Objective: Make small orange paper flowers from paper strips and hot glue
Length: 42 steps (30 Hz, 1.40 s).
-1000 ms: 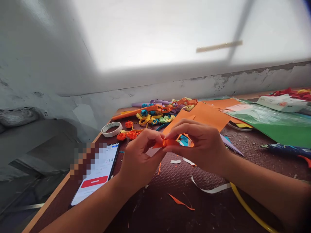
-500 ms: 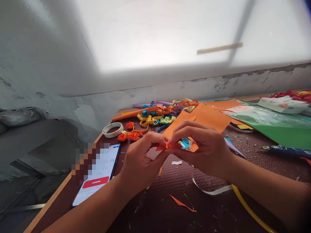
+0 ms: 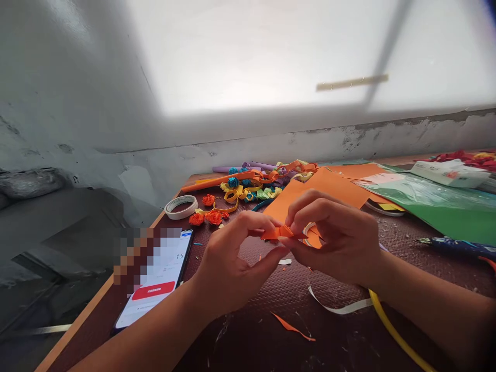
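Observation:
A small folded piece of orange paper (image 3: 282, 232) is held above the table between my two hands. My right hand (image 3: 333, 235) pinches its right part between thumb and curled fingers. My left hand (image 3: 236, 263) has its fingertips on the left part, with the thumb lower and close under the paper. Behind my hands lie large orange paper sheets (image 3: 329, 186). A roll of tape (image 3: 309, 235) shows partly past my right fingers. Crumpled orange paper flowers (image 3: 213, 217) rest to the left of my hands.
At left, a phone (image 3: 158, 284) lies near the wooden edge, with a masking tape roll (image 3: 181, 207) behind it. Coloured paper strips (image 3: 248, 188) pile against the wall. Paper scraps (image 3: 292, 326) and a yellow strip (image 3: 399, 333) lie in front; a green sheet (image 3: 445, 206) is at right.
Both hands have shifted slightly right with the orange paper. The paper has turned and shows more of its folds; my left thumb has come away from the right fingertips.

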Available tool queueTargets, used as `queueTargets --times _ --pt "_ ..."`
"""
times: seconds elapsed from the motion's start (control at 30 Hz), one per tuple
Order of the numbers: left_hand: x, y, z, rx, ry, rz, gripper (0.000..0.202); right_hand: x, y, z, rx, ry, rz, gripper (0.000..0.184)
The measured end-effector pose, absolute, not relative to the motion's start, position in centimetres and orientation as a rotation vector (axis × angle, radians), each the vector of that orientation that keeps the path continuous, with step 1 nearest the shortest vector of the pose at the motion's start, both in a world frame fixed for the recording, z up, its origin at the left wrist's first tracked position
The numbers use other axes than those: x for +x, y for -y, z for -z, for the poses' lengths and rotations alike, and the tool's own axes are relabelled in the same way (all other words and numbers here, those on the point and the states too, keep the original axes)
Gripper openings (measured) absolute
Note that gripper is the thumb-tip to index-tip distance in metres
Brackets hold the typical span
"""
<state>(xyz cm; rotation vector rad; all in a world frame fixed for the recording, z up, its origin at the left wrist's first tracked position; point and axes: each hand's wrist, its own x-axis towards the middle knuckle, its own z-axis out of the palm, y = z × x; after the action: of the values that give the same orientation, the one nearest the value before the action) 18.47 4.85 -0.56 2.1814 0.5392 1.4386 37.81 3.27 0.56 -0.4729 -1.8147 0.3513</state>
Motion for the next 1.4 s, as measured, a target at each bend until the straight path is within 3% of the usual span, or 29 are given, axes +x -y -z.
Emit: queueTargets --times 0.2,0.43,1.03,1.4 --pt "18.5 -4.7 0.3 2.177 -0.485 -1.446 0.027 38.1 -3.3 -0.6 -0.460 1.802 -0.318 0.026" --pt "18.4 -4.9 0.2 2.303 -0.503 -1.474 0.036 38.0 -3.4 -0.7 -0.503 1.807 -0.346 0.024" --pt "18.7 -4.9 -0.1 2.249 -0.471 -1.343 0.023 38.7 -3.8 -0.7 -0.508 1.857 -0.564 0.019" --pt "17.9 -5.3 -1.2 1.765 -0.502 -0.947 0.013 38.9 -4.6 -0.4 -0.601 1.744 -1.041 0.016"
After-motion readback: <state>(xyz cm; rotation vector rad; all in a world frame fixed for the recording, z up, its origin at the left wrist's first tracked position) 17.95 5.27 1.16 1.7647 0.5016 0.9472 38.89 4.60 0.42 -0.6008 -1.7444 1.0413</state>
